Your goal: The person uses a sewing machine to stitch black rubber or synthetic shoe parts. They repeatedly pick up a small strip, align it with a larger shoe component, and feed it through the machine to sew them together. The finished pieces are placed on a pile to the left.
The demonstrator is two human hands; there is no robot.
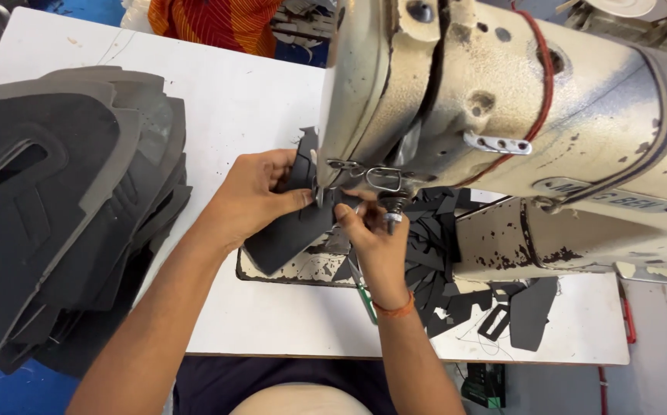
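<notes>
A worn cream sewing machine (579, 138) fills the upper right of the head view. Under its needle lies a dark grey fabric piece (287, 238). My left hand (253, 196) pinches this piece at its upper edge, thumb close to the needle. Touching the same piece from the right, my right hand (376, 238) pinches it just below the presser foot (391, 204), an orange thread band on its wrist. The needle itself is hidden between my fingers and the machine head.
A tall stack of grey cut shoe-upper pieces (64, 200) sits at the left of the white table (233, 92). Dark fabric scraps (495, 307) pile up by the machine base at right. Orange cloth (218, 23) lies at the far edge.
</notes>
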